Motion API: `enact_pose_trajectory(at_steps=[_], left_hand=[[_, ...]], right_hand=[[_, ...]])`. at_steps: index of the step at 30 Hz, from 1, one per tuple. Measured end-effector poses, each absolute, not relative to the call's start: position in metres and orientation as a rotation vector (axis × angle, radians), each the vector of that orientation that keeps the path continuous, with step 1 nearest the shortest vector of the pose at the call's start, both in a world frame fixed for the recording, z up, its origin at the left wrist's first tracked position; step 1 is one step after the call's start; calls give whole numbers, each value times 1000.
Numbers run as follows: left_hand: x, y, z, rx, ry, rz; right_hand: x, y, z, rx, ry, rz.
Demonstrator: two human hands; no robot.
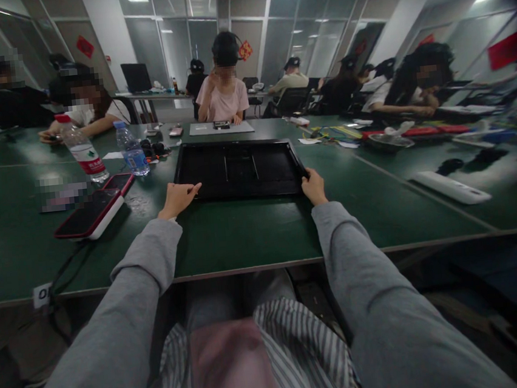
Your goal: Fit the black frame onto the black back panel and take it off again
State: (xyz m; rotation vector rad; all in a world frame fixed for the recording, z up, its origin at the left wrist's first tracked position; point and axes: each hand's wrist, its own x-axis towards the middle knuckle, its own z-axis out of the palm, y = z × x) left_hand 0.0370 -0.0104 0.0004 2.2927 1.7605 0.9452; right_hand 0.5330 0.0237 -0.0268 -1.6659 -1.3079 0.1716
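Observation:
A shallow black rectangular tray [211, 177] with a raised rim lies on the green table in front of me. Two thin light strips run across its inside, near the middle. At its near left corner, my left hand [179, 199] grips the rim, thumb on the inner side and the other fingers mostly hidden. My right hand [314, 186] is closed around the right side of the rim, close to the near corner. Whether the tray is slightly lifted or rests fully on the table, I cannot tell.
To the left stand a red-capped bottle [84, 151] and a blue-capped bottle [132, 150], beside a phone [91, 213] on a white block with a cable. A white bar [450, 186] and a metal bowl [389, 142] lie right. A person [224, 96] sits opposite.

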Motion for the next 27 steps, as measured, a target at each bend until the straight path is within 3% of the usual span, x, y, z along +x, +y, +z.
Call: enact_pose_trajectory(at_steps=[7,14,27], left_hand=[[27,-9,-1,2022,1989,1341],[14,10,-14,1739,2074,1054],[-8,-2,1,1537,2319,1015]], right_hand=[[539,24,-25,-1692,-1323,188],[545,26,-27,-1634,-1306,200],[530,40,-34,-1511,-1425,322]])
